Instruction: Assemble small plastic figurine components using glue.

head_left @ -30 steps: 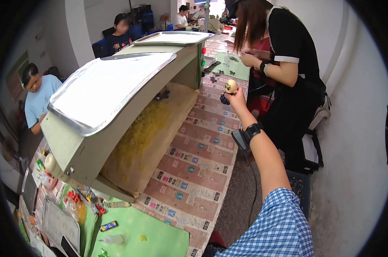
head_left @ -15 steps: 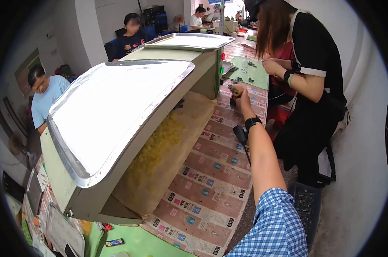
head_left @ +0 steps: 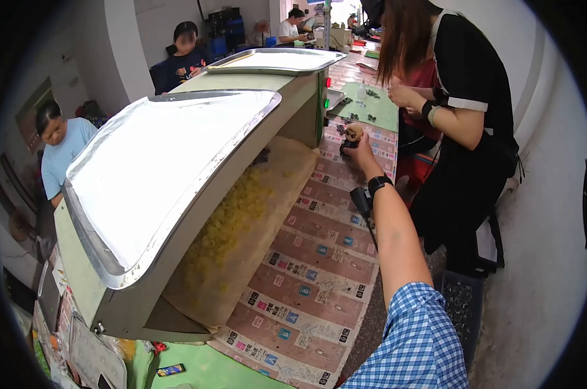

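Head view: right hand [head_left: 362, 152] extended over patterned tabletop [head_left: 310, 272], fingers clamped around dark-bodied figurine [head_left: 353, 133] with round tan head. Figurine lies beyond belt [head_left: 295, 170], right of grey-green machine [head_left: 130, 318]; contact with tabletop cannot be told. Yellow pieces [head_left: 232, 223] on belt. Co-worker in black [head_left: 478, 117] stands beside table, right. Left hand's fingers: cannot tell.

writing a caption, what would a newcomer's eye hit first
Likely the big, glaring white, silver-rimmed metal tray atop the long grey-green machine at left. In its open side, small yellow pieces lie on a brown sheet. Right of centre, the right hand holds a small dark figure with a round tan head.
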`<state>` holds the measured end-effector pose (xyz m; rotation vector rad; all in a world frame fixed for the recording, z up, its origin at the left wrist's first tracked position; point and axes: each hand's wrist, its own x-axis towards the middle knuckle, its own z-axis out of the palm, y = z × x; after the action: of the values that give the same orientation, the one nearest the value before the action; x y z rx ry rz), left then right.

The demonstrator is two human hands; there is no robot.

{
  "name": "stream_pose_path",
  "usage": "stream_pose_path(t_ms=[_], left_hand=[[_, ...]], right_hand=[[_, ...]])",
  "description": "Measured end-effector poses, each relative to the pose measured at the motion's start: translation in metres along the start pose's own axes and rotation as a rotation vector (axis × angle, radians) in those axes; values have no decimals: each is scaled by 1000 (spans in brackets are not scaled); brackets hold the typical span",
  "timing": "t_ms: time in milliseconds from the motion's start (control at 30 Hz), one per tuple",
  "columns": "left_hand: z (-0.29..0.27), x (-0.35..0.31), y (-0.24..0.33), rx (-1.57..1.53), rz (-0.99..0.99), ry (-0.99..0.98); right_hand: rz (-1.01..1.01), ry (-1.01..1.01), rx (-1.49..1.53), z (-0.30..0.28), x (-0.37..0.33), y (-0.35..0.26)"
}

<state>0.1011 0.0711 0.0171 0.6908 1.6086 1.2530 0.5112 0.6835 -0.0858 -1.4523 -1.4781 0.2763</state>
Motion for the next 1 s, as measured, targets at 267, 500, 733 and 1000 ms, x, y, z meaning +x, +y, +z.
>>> stream_pose_path(t_ms=[267,500,733,1000], left_hand=[[-21,-9,-20,-29,28,-13],[-21,-8,-21,-31,20,-15],[-21,-13,-19,-22,5,1],[-11,-8,-17,-3,2,40]], right_hand=[[109,-14,61,11,8,14],[168,3,77,7,11,8],[168,37,108,4,12,11],[-46,-120,216,81,45,150]])
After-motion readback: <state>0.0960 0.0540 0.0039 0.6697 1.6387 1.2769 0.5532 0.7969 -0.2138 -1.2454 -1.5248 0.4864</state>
